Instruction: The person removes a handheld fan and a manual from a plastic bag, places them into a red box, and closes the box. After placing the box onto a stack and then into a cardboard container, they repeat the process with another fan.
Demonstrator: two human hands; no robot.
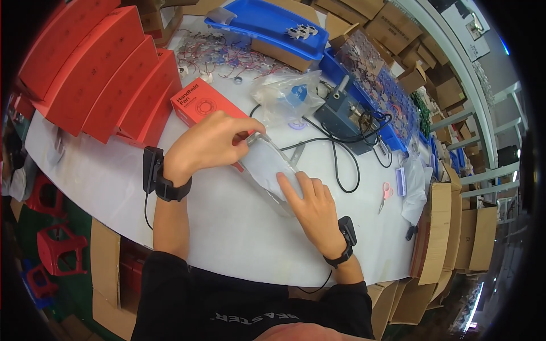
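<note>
Over the middle of the white table (227,227), a clear plastic tray (250,176) lies slanted between my two hands. A whitish sheet or bag (266,163) fills its top; what is under it I cannot make out. At the tray's far left end, my left hand (207,142) is closed, with thumb and fingers pinching the corner. My right hand (313,204) grips the near right end, its thumb resting on the white surface and its fingers along the far side. Just behind my left hand is a red printed box (196,102), partly covered by that hand.
Larger red boxes (108,74) are stacked at the left. Toward the back are wired parts (227,54), a blue tray (273,25) and a plastic bag (284,94). A dark device (347,122) with a looping black cable stands right, near pink scissors (387,192). Cardboard cartons (438,233) line the right edge.
</note>
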